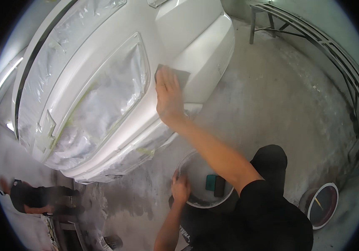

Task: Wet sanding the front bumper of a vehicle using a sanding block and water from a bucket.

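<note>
My right hand [170,98] presses a dark grey sheet of sandpaper [182,77] against the white car body [153,90]. Its fingers lie together along the sheet, which sticks out on both sides of them. Lower down, my left hand [180,190] grips the rim of a round, pale basin [208,206], fingers curled at its left edge. In the basin rest a green block [210,183] and a dark block [219,186], side by side. Beside my right hand, clear plastic film [104,100] covers the window opening of the car body.
A long metal rack [301,26] runs along the right wall. On the floor at lower right stands a round bucket [330,205] with a yellowish stick in it. Another person [37,196] in dark clothes is at far left. My bent knee [271,161] is right of the basin.
</note>
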Tool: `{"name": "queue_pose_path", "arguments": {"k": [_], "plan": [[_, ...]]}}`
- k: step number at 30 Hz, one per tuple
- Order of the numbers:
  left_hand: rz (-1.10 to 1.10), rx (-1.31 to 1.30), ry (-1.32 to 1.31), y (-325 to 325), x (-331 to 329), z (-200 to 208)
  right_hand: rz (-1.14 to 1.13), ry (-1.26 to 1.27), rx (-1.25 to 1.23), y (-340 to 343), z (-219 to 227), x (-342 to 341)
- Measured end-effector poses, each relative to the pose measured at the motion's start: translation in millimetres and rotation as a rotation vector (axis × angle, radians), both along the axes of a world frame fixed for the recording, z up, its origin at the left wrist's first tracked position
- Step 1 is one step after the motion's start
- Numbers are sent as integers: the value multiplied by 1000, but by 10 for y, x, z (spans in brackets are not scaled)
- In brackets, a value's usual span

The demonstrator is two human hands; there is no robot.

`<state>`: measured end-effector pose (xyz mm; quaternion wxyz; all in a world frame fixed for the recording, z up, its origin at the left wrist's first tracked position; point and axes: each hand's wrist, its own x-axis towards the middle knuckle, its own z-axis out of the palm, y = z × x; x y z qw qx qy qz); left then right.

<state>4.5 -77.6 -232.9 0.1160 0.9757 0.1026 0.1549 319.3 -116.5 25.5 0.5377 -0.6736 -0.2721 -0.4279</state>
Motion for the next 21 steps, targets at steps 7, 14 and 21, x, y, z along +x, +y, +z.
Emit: {"name": "queue_pose_path", "arguments": {"k": [7,14,21], "plan": [[-19,-25,-13,-20,10,15,-100,41,98,-436,731,1013],[-13,54,33,22,-7,-4,21,-71,-129,-359,-31,40],[-13,18,25,-59,32,70,160,-103,123,-247,267,129]]}}
